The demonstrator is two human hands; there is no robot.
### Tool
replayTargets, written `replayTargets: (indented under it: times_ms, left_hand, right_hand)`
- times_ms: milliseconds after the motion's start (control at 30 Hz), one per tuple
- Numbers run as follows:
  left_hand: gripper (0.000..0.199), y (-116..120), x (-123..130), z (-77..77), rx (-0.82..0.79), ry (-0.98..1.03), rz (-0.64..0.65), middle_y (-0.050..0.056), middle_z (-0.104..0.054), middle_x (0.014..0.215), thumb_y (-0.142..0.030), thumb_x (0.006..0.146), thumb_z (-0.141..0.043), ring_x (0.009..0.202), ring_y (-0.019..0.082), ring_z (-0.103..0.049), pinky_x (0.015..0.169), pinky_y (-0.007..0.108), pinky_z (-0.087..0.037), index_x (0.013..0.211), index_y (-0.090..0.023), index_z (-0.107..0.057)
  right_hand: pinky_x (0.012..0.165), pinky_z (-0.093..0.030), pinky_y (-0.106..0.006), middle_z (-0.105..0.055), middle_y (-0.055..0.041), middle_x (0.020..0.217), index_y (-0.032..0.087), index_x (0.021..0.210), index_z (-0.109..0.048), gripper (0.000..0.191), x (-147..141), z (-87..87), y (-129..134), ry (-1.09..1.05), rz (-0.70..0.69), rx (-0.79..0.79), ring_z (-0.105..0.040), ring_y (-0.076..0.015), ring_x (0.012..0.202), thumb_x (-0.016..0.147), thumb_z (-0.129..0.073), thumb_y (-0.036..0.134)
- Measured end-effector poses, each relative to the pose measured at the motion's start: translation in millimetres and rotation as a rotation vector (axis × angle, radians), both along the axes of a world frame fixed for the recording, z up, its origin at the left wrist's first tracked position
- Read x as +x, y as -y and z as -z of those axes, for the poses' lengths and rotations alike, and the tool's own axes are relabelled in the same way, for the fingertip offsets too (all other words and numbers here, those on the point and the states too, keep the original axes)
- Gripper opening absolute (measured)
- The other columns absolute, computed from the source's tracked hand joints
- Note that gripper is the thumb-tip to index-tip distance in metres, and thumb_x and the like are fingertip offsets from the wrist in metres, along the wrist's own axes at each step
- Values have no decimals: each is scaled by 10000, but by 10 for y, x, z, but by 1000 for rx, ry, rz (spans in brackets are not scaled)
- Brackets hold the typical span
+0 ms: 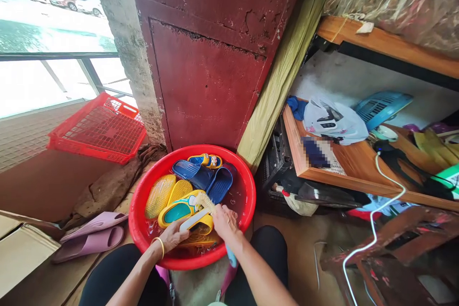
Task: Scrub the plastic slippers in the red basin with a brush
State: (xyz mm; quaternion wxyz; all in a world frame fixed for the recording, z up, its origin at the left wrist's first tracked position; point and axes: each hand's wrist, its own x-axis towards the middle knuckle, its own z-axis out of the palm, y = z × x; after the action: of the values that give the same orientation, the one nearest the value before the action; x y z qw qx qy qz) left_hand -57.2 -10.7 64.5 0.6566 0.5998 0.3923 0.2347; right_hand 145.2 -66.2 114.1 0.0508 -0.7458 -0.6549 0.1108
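- The right hand (225,222) is wrapped around a brush (203,201); its pale bristles come out ahead of the fingers and its blue handle end below the wrist.
- The left hand (174,236) pinches one end of a white strip (194,220). I cannot tell whether this is the edge of a slipper or a separate piece.
- The bristles are close to the strap of the yellow slipper with teal insole (177,213); whether they press on it, I cannot say surely. This slipper lies just beyond the left hand, on top of other slippers, inside the red basin (193,262).
- For good brushing, in my judgement, the left hand should keep the piece steady and its fingers away from the bristles; short strokes along the edges would be suitable.
- Around it, in the same basin, are blue slippers (193,174) and yellow slippers (160,196), with water (236,197) at the right side. Working low, inside the rim, should keep splashes from the knees.
- Outside, at left, mauve slippers (89,244) lie near the basin.
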Motion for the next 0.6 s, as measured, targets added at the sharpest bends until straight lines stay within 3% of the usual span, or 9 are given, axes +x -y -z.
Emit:
replayTargets:
  times_ms: [133,367,600]
  left_hand:
    - [465,3,-10,55,-37,24,-42,25,-683,722,-387,626,-696,722,232,-612,652,306,-506,1030,-158,-720]
    - [532,1,-43,66,-75,222,-64,80,-743,903,-526,647,-736,845,261,-668,762,339,-535,1031,-158,-719]
    - [390,3,-20,40,-63,161,-232,37,-697,751,-463,638,-746,715,216,-632,692,320,-523,860,-146,-704]
  right_hand:
    - [699,-459,-264,-716,-6,1030,287,1079,-608,189,-337,14,139,-35,-103,-3,-685,-187,870,935,-489,261]
    - [721,-446,-272,-716,-74,1003,212,1104,-603,245,10,-122,111,11,53,22,-678,-197,890,972,-398,196]
    - [683,-431,-254,-734,-24,974,282,1047,-615,203,-181,-68,383,4,-66,8,-688,-182,858,971,-431,241]
